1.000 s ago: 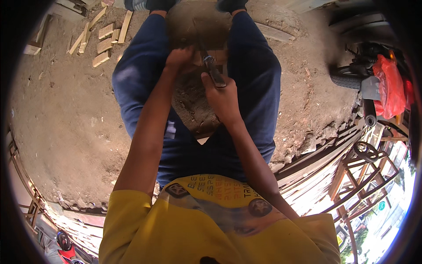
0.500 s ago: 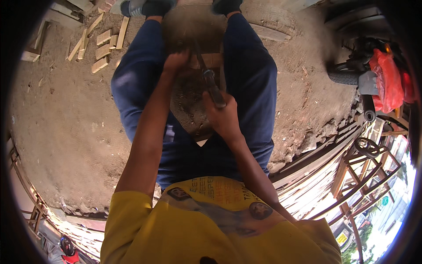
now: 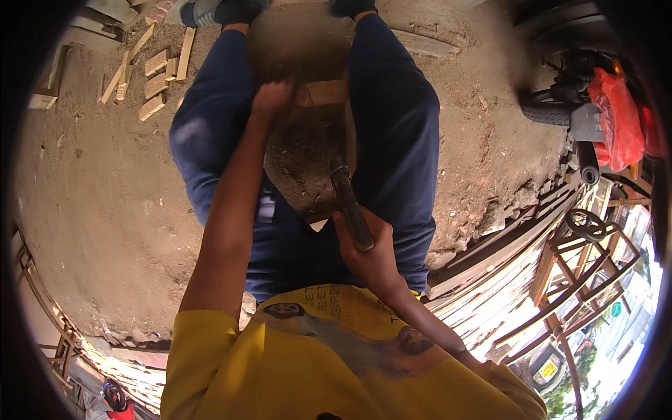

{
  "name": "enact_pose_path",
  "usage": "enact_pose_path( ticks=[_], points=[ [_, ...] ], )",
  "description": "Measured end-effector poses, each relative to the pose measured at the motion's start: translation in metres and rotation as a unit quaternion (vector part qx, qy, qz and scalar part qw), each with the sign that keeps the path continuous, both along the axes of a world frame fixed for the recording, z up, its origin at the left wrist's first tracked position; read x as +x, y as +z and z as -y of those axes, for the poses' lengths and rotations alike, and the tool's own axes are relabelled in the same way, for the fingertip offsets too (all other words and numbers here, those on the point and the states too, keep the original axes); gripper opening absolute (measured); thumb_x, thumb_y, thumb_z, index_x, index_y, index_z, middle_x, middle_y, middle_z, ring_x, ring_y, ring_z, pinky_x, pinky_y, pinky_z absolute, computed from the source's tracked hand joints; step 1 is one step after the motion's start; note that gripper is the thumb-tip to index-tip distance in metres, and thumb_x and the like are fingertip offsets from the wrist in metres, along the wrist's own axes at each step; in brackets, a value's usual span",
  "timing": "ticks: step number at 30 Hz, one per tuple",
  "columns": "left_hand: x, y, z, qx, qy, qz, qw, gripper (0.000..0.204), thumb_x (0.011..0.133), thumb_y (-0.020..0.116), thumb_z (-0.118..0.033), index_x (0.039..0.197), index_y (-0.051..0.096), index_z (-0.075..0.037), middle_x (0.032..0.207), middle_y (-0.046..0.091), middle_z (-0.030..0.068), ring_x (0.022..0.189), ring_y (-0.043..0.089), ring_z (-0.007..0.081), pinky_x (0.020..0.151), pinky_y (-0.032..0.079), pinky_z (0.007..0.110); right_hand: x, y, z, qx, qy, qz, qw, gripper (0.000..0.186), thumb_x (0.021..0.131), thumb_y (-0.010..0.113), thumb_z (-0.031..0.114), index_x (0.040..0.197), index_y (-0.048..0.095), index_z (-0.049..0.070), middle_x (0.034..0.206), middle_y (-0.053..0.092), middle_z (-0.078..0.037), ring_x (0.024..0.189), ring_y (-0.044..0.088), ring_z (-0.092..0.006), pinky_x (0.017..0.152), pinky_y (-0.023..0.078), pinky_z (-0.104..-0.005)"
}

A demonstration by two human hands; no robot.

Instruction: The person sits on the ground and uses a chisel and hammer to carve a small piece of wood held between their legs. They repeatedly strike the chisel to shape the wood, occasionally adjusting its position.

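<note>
My right hand point(image 3: 369, 255) is closed round the dark handle of a hand tool point(image 3: 353, 213), low between my thighs near my lap. The tool points away from me; its thin far part is blurred, perhaps a saw blade. My left hand point(image 3: 273, 98) is closed at the left end of a short light-brown wooden piece point(image 3: 326, 92), which lies crosswise between my knees. My fingertips there are partly hidden in shade. My legs point(image 3: 388, 133) in dark blue trousers are spread either side of it, over dirt ground.
Cut wood blocks and strips point(image 3: 155, 85) lie on the ground at upper left, a plank point(image 3: 427, 43) at upper right. A motorbike part with a tire point(image 3: 546, 112) and red plastic bag point(image 3: 616, 119) stand at right. Stacked timber and a wooden frame point(image 3: 574, 280) are at lower right.
My right hand and the tool have moved back toward my body. My left hand stays at the wooden piece, shifted slightly left in view with my legs.
</note>
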State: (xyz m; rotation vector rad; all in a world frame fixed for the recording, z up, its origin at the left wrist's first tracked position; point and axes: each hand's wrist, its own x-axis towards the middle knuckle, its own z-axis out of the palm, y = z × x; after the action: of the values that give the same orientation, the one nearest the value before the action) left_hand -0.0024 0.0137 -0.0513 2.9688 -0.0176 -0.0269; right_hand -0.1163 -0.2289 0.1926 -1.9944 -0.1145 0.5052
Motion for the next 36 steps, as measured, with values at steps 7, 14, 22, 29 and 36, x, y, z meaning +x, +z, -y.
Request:
enact_pose_path(
  ticks=[7, 14, 22, 29, 36],
  points=[
    [-0.005, 0.002, -0.001, -0.088, 0.025, -0.056, 0.994, 0.078, 0.068, 0.079, -0.044, 0.125, 0.043, -0.003, 0.09, 0.067, 0.0158, 0.086, 0.067, 0.0359, 0.075, 0.053, 0.046, 0.073, -0.016, -0.063, -0.039, 0.021, -0.07, 0.997, 0.022, 0.091, 0.061, 0.014, 0.079, 0.061, -0.004, 0.058, 0.053, -0.001, 0.055, 0.047, -0.0046, 0.049, 0.039, -0.0267],
    [0.002, 0.011, 0.002, -0.027, 0.015, -0.062, 0.998, 0.073, 0.07, 0.076, -0.04, 0.127, 0.043, -0.007, 0.096, 0.066, 0.0162, 0.087, 0.066, 0.0361, 0.073, 0.054, 0.046, -0.003, 0.007, -0.002, -0.005, -0.001, -0.021, 1.0, 0.023, 0.091, 0.062, 0.014, 0.076, 0.058, -0.003, 0.056, 0.053, -0.003, 0.056, 0.047, -0.0043, 0.049, 0.039, -0.028],
    [0.007, -0.003, -0.006, -0.029, 0.021, -0.026, 0.999, 0.078, 0.069, 0.077, -0.048, 0.124, 0.044, -0.004, 0.09, 0.067, 0.0164, 0.083, 0.067, 0.0357, 0.072, 0.053, 0.046, 0.023, -0.008, -0.02, -0.017, 0.008, -0.036, 0.999, 0.023, 0.091, 0.061, 0.014, 0.076, 0.059, -0.003, 0.061, 0.058, -0.005, 0.06, 0.05, -0.0051, 0.053, 0.043, -0.0283],
    [0.003, 0.006, 0.006, -0.106, 0.051, -0.011, 0.993, 0.065, 0.071, 0.075, -0.038, 0.124, 0.047, -0.011, 0.095, 0.067, 0.0159, 0.087, 0.066, 0.0371, 0.074, 0.053, 0.048, 0.062, -0.043, -0.06, 0.01, -0.001, -0.04, 0.999, 0.021, 0.089, 0.061, 0.012, 0.078, 0.059, -0.005, 0.06, 0.059, -0.008, 0.061, 0.057, -0.0082, 0.054, 0.045, -0.0302],
    [0.007, 0.029, 0.006, -0.042, 0.019, -0.084, 0.995, 0.061, 0.068, 0.077, -0.039, 0.113, 0.05, -0.007, 0.096, 0.066, 0.018, 0.089, 0.066, 0.0365, 0.075, 0.054, 0.047, -0.011, -0.018, 0.008, 0.015, -0.023, 0.07, 0.997, 0.023, 0.088, 0.062, 0.013, 0.074, 0.056, -0.005, 0.057, 0.058, -0.01, 0.054, 0.057, -0.0111, 0.052, 0.044, -0.0327]
  ],
)
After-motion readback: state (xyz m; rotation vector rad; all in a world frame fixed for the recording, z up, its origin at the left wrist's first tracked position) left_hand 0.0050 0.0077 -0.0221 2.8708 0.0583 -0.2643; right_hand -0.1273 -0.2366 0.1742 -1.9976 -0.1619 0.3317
